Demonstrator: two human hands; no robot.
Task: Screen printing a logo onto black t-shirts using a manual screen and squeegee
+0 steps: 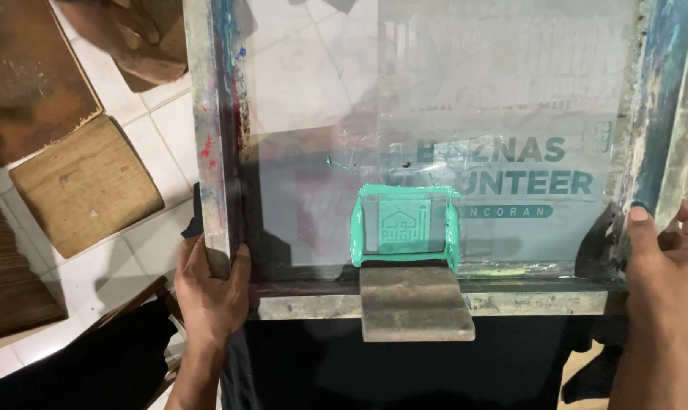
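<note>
A screen-printing frame [211, 114] with a translucent mesh fills the upper middle of the head view. My left hand [207, 285] grips its lower left corner. My right hand [666, 262] holds its lower right side, thumb on the inner edge. A squeegee with a grey wooden handle [414, 302] leans on the near frame bar between my hands, its blade ringed with teal ink [404, 226]. Teal lettering and a small building-shaped emblem show on the mesh. Dark fabric [404, 372] lies under the frame.
White floor tiles [150, 121] lie to the left. Brown cardboard pieces [82, 182] and a wooden board [25, 68] rest on them. More dark cloth [78, 372] sits at the lower left.
</note>
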